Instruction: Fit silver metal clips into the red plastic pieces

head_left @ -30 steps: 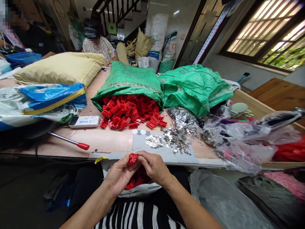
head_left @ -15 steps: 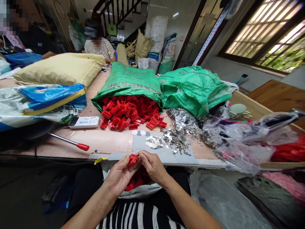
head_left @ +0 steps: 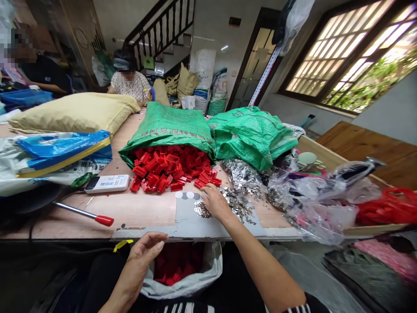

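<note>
My left hand [head_left: 143, 256] hovers over the left rim of a white sack [head_left: 213, 267] in my lap. Its thumb and fingers are apart with nothing between them. Inside the sack lie red plastic pieces [head_left: 174, 269]. Stretched out over the table, my right hand [head_left: 216, 203] has its fingertips by the front of a heap of red plastic pieces [head_left: 159, 167]. Thumb and forefinger look apart, and I see nothing held. Beneath and beside that hand are a small pile of shiny metal pieces [head_left: 202, 209] and a larger scatter of them [head_left: 241, 204] on a grey sheet [head_left: 189, 226].
The red heap spills from a green woven sack [head_left: 176, 124]; another green sack [head_left: 247, 134] lies right of it. A white device [head_left: 109, 183] and a red-tipped rod [head_left: 102, 221] lie left. Clear plastic bags [head_left: 325, 213] crowd the right. Two people sit across the table.
The red plastic piece held between both hands is gone from them. My right hand has moved forward over the table; my left has drawn back left and opened. The camera view has tilted up.
</note>
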Demonstrator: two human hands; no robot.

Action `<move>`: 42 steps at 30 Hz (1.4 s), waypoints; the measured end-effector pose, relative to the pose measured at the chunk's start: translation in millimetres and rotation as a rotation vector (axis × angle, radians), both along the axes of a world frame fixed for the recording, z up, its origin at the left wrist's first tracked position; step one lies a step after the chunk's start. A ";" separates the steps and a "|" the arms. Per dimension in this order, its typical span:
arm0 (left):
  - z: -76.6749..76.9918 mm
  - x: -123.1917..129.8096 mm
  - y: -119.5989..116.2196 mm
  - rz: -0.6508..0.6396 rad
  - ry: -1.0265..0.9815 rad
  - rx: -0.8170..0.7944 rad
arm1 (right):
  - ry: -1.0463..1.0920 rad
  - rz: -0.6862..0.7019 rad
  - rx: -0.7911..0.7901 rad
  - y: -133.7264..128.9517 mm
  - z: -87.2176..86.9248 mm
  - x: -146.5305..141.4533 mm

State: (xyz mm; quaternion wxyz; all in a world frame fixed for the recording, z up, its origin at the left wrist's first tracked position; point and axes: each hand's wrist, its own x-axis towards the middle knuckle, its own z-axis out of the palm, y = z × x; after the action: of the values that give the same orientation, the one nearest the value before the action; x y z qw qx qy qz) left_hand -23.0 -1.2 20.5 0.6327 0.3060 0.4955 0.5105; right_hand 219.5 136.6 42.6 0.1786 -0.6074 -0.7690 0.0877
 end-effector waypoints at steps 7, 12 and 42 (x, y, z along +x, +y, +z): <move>-0.8 1.2 -2.6 0.008 -0.055 -0.018 | -0.016 0.040 -0.033 25.3 -2.8 -6.7; 1.4 5.2 0.2 -0.014 -0.065 -0.028 | 0.106 0.132 -0.012 -4.0 8.0 -22.4; 18.2 29.0 10.0 -0.078 -0.418 -0.191 | -0.021 -0.370 -0.029 -88.2 -18.1 72.8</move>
State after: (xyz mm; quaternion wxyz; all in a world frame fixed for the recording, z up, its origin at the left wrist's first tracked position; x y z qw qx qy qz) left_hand 6.0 8.8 38.7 0.7670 0.1511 0.3875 0.4886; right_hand 292.3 48.5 24.5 0.1747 -0.7420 -0.6446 0.0579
